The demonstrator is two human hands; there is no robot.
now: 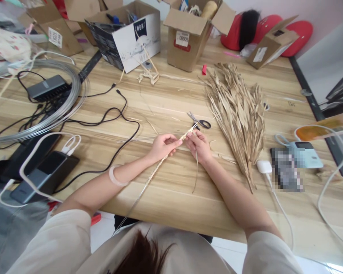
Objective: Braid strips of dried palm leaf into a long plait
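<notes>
My left hand pinches a thin wire stem wrapped in pale dried leaf strip, which slants from its far tip down toward my lap, where bare wire shows. Close to the tip, my right hand is closed on the same stem, and a loose leaf strip hangs below its fingers. Just beyond that hand lie scissors with dark handles. A bundle of dried leaves rests to the right of my right hand.
Coiled metal wire, black cables and a power bank lie at the left. Cardboard boxes and a white printed box stand along the back. A white charger and a pixelated phone-like item sit right.
</notes>
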